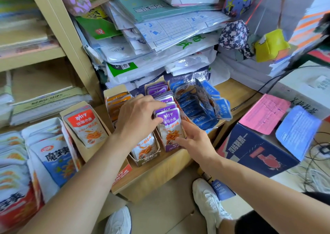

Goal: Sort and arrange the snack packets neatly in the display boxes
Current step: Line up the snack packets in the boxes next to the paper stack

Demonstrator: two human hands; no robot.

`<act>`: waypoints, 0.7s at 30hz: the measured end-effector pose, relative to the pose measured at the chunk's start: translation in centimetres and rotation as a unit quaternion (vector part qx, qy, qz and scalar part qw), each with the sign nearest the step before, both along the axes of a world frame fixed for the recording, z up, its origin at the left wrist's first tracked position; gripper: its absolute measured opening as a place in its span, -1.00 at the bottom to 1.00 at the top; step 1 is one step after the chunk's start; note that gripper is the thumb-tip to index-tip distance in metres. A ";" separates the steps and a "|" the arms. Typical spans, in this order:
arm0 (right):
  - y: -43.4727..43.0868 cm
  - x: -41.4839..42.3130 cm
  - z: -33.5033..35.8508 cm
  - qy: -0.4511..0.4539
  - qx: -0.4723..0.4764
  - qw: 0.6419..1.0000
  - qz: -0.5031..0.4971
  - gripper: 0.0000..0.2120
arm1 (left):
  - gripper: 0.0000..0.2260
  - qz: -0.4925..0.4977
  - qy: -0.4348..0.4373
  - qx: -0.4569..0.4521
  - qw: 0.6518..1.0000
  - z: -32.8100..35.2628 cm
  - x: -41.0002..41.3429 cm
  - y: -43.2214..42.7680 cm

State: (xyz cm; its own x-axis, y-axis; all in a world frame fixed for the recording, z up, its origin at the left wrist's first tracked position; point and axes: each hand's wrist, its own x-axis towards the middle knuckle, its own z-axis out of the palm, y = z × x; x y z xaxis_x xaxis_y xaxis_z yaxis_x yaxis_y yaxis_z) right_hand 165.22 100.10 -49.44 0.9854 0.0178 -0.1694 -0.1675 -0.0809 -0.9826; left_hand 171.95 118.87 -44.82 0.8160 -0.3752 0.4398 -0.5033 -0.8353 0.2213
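**Status: both hands at the purple display box**

1. Left hand (138,116): I see it reaching across the orange packets (117,99) in the neighbouring box. Its grip is closed on the purple packets (168,118), with the fingers curled over their top edges and the thumb against the face of the front packet.
2. Right hand (193,138): the grip is open. The fingers lie fairly straight along the right edge of the front purple packet, and the thumb rests low across its face. It holds nothing that I can make out.
3. Purple packets: they stand upright in a row inside the purple display box (172,147), which sits on the wooden tabletop (160,169) between the orange box and the blue packets (200,107).
4. Blue packets: they lie loose and tilted in their own box, to the right.
5. Red packets (85,124): they stand in a separate box at the left, well apart from both hands.
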 end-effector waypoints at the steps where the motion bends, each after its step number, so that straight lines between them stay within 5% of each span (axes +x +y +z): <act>1: -0.1 0.2 0.0 -0.001 0.000 1.000 0.011 -0.62 | -0.62 -0.001 0.004 -0.008 1.000 0.1 0.1 0.2; 15: -0.3 1.6 1.0 0.009 -0.054 0.997 0.050 -0.52 | -0.70 0.034 -0.038 -0.034 0.998 0.5 0.8 2.4; 21: 0.7 4.9 4.0 -0.036 0.009 0.996 0.082 -0.48 | -0.89 0.097 -0.052 -0.014 0.994 0.5 1.2 3.0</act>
State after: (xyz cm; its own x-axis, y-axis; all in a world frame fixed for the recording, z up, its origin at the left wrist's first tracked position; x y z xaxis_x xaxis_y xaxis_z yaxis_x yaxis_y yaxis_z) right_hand 170.15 100.80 -45.49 0.9786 0.1824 -0.0957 -0.0817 -0.0832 -0.9932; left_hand 173.13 121.83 -44.27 0.8211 -0.2016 0.5340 -0.3545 -0.9134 0.2002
